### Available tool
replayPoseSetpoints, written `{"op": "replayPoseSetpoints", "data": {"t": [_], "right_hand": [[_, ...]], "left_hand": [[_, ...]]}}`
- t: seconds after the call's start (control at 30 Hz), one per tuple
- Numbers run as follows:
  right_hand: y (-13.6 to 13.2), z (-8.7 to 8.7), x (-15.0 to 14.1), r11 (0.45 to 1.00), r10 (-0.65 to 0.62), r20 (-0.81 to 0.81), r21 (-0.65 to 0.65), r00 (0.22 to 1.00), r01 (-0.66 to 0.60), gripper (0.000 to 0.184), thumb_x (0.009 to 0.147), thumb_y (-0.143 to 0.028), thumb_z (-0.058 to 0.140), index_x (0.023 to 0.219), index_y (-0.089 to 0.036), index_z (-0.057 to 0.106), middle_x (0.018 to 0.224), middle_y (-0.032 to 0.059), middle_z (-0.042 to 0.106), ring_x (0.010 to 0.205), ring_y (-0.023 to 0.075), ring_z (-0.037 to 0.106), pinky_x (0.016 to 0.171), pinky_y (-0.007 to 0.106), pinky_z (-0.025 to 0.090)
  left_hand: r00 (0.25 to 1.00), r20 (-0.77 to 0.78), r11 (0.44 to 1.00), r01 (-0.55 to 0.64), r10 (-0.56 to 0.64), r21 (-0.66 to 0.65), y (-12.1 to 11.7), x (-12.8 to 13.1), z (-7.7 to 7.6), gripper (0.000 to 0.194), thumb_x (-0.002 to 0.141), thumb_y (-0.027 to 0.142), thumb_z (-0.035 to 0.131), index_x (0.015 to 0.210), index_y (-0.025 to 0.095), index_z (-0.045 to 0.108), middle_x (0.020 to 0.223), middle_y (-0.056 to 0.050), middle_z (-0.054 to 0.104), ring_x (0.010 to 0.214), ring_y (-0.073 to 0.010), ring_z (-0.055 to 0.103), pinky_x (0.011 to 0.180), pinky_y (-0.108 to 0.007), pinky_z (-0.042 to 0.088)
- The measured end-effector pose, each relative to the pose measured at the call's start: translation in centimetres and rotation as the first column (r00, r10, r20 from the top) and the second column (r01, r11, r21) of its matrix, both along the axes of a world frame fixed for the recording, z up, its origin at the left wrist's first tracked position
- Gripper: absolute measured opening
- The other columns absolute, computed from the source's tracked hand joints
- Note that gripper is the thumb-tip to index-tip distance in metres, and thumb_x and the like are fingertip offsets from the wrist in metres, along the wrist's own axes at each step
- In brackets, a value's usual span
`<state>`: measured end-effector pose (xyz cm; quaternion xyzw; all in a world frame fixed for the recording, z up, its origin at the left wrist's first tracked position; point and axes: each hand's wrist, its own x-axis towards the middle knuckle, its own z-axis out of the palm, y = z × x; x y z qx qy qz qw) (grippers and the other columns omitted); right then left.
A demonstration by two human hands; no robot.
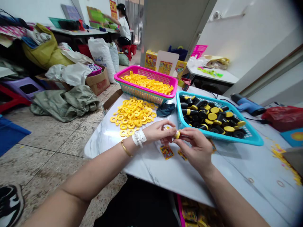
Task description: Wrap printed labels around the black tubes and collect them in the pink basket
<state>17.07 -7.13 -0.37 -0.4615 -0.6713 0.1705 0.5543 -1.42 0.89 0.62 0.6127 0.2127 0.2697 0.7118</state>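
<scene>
- A small yellow piece (177, 135) sits between the person's two hands, above the worktop (201, 179), towards its near edge.
- The right hand (195, 146) pinches it between thumb and fingers.
- The left hand (165, 130) bends its fingers close against it; I can't tell from here whether they grip anything.
- Just below, small printed packets (167, 152) lie on the worktop.
- Yellow rings (134, 115) are heaped along the worktop's left edge.
- Behind them, by the far left corner, a pink basket (151, 72) brims with yellow pieces.
- Right of the hands, a blue basket (255, 138) holds black, yellow-ended cylinders (199, 105).
- A dark cloth (165, 110) lies between the baskets.
</scene>
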Motion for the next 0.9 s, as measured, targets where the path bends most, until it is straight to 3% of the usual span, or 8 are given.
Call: {"op": "replayPoseSetpoints", "data": {"t": [0.13,0.3,0.43,0.5,0.57,0.7,0.8,0.9], "right_hand": [[0.0,-0.3,0.1,0.999,0.011,0.09,0.046,0.996,-0.015,0.026,0.074,-0.016,0.082,0.097,-0.022,0.072,0.099,0.0061,0.069,0.086,0.0199,0.07,0.075,0.036,0.066],[-0.2,-0.2,-1.0,0.98,-0.093,-0.148,-0.191,0.985,0.063,0.022,0.075,-0.028,0.083,0.09,-0.019,0.071,0.088,0.0054,0.074,0.078,0.02,0.072,0.071,0.035,0.065],[0.2,0.5,-0.3,0.928,0.053,-0.232,-0.349,0.971,-0.134,0.034,0.074,-0.032,0.084,0.101,-0.019,0.068,0.083,0.0028,0.073,0.072,0.0168,0.072,0.066,0.029,0.064],[0.4,1.0,0.3,0.907,0.178,-0.231,-0.338,0.956,-0.25,0.046,0.074,-0.032,0.084,0.115,-0.022,0.067,0.093,0.0032,0.071,0.078,0.0163,0.072,0.071,0.031,0.064],[0.4,1.2,0.6,0.917,0.229,-0.205,-0.282,0.951,-0.282,0.04,0.076,-0.031,0.082,0.114,-0.024,0.07,0.102,0.0045,0.067,0.083,0.0163,0.071,0.074,0.034,0.065],[0.0,1.2,0.4,0.973,0.162,-0.221,-0.127,0.962,-0.193,0.014,0.077,-0.022,0.081,0.09,-0.022,0.076,0.094,0.0033,0.062,0.079,0.0162,0.068,0.062,0.032,0.066],[-0.3,1.0,0.2,0.983,0.153,-0.272,-0.054,0.95,-0.174,0.011,0.079,-0.016,0.078,0.087,-0.023,0.074,0.091,0.0012,0.059,0.072,0.0145,0.067,0.058,0.033,0.066],[-0.4,1.1,0.4,0.989,0.127,-0.181,-0.045,0.975,-0.137,0.016,0.081,-0.015,0.076,0.094,-0.024,0.075,0.098,0.0027,0.059,0.072,0.0134,0.067,0.058,0.03,0.065]], "left_hand": [[1.0,0.008,0.999,-0.008,0.008,-0.053,-0.1,0.1,-0.2,0.054,0.076,0.064,0.072,0.092,0.013,0.059,0.07,0.0,0.06,0.056,-0.0078,0.054,0.052,-0.019,0.043],[0.997,0.011,0.986,-0.074,0.074,0.149,-0.2,0.3,0.0,0.041,0.08,0.053,0.072,0.091,0.014,0.061,0.068,0.003,0.057,0.057,-0.0069,0.051,0.054,-0.018,0.042],[0.998,-0.056,0.996,-0.035,0.04,0.08,-0.1,0.3,0.1,0.045,0.08,0.058,0.07,0.083,0.015,0.057,0.06,0.003,0.057,0.048,-0.0071,0.049,0.047,-0.018,0.037],[0.999,-0.037,1.0,-0.001,0.0,-0.02,-0.1,0.4,0.0,0.051,0.079,0.065,0.068,0.079,0.016,0.054,0.055,0.003,0.056,0.043,-0.0062,0.044,0.042,-0.018,0.032],[1.0,0.006,0.995,0.027,-0.026,-0.1,-0.2,0.4,-0.1,0.056,0.076,0.069,0.069,0.078,0.016,0.054,0.052,0.003,0.053,0.04,-0.0054,0.041,0.04,-0.018,0.028],[0.984,0.13,0.954,0.149,-0.118,-0.26,-0.3,0.3,0.0,0.056,0.071,0.063,0.078,0.088,0.013,0.059,0.063,0.0,0.06,0.045,-0.0052,0.047,0.044,-0.018,0.033],[0.969,0.2,0.911,0.207,-0.143,-0.356,-0.3,0.2,0.0,0.05,0.069,0.05,0.085,0.089,0.011,0.062,0.064,0.0,0.062,0.046,-0.004,0.047,0.045,-0.017,0.033],[0.976,0.198,0.904,0.16,-0.085,-0.398,-0.3,0.3,-0.2,0.047,0.066,0.044,0.089,0.083,0.011,0.062,0.061,0.002,0.058,0.046,-0.0031,0.044,0.044,-0.016,0.029]]}}
